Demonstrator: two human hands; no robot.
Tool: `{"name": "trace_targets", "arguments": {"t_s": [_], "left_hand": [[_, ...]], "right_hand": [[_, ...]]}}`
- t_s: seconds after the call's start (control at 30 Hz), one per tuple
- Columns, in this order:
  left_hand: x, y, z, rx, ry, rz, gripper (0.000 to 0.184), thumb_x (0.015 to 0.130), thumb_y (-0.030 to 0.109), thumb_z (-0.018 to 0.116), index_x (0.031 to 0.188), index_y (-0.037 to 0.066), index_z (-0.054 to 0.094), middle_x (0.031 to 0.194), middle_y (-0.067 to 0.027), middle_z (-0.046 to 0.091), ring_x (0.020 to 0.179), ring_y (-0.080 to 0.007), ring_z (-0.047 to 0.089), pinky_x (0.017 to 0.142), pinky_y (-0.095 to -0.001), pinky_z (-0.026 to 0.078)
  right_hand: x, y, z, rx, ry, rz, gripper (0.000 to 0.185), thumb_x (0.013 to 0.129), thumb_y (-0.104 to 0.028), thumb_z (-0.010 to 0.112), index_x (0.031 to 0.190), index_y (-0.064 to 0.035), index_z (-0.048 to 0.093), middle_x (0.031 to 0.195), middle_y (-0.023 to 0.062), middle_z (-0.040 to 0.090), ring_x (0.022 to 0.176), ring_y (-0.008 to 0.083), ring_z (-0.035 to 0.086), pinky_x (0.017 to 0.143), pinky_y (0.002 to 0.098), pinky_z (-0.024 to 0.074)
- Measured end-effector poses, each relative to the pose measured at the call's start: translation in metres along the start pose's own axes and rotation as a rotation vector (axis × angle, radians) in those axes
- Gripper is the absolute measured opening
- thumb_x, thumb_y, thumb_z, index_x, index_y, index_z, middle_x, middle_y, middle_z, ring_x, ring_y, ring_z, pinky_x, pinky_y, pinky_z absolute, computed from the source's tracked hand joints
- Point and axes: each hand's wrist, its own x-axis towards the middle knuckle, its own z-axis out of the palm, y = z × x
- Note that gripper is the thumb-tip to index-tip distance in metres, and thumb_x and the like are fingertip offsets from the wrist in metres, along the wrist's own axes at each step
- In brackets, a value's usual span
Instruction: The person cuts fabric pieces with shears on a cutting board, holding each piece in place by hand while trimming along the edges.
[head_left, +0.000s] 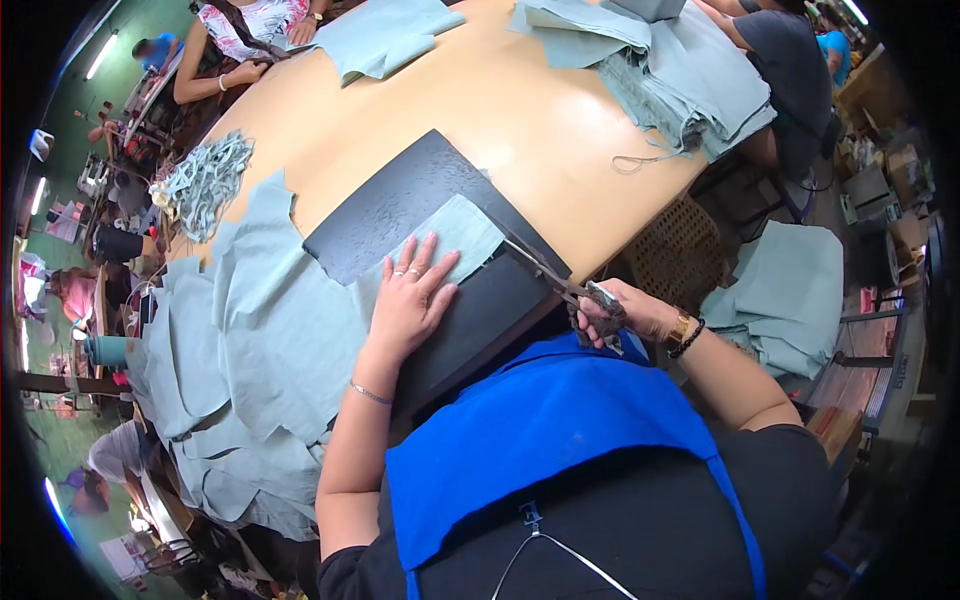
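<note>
My left hand [413, 293] lies flat with its fingers spread on a pale blue-green piece of fabric [462, 228]. Beneath that fabric is a dark board [385, 195] near the table's edge. In my right hand [612, 312] is a pair of scissors [545, 268], its handles wrapped in dark material. The blades point up and left, at the right edge of the fabric piece. Whether the blades touch the cloth I cannot tell. More of the same cloth [265, 310] spreads out left of my left hand.
A heap of fabric strips [208, 180] lies on the left of the table [400, 120]. Stacked cloth [690, 80] sits at the far right, and a folded pile [785, 295] rests beside my right arm. A woven chair [680, 250] stands by the edge. People sit across the table.
</note>
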Motion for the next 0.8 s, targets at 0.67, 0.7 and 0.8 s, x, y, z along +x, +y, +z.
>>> {"name": "trace_targets", "arguments": {"t_s": [0.67, 0.7, 0.8], "left_hand": [[-0.003, 0.003, -0.002, 0.017, -0.019, -0.002, 0.058, 0.088, 0.051, 0.054, 0.139, 0.024, 0.047, 0.152, -0.0119, 0.03, 0.141, -0.0365, 0.023, 0.111, -0.0584, 0.016], [-0.003, 0.003, -0.002, 0.025, -0.021, 0.005, 0.059, 0.088, 0.052, 0.054, 0.139, 0.024, 0.047, 0.152, -0.012, 0.03, 0.141, -0.0366, 0.023, 0.111, -0.0584, 0.016], [-0.005, 0.01, -0.004, 0.034, -0.032, 0.044, 0.061, 0.086, 0.055, 0.054, 0.138, 0.023, 0.048, 0.15, -0.0139, 0.033, 0.139, -0.038, 0.026, 0.11, -0.0599, 0.02]], "right_hand": [[-0.014, -0.005, -0.002, -0.19, 0.068, 0.057, 0.026, 0.089, -0.029, 0.067, 0.079, -0.0057, 0.061, 0.07, 0.0, 0.059, 0.06, 0.0048, 0.058, 0.053, 0.0195, 0.05], [-0.013, -0.005, -0.002, -0.19, 0.067, 0.051, 0.025, 0.089, -0.029, 0.067, 0.079, -0.0057, 0.061, 0.07, 0.0, 0.06, 0.06, 0.0047, 0.058, 0.053, 0.0195, 0.0501], [-0.006, -0.006, 0.001, -0.16, 0.07, 0.032, 0.025, 0.089, -0.028, 0.067, 0.08, -0.0059, 0.061, 0.071, -0.0002, 0.06, 0.06, 0.0046, 0.058, 0.052, 0.0196, 0.0502]]}}
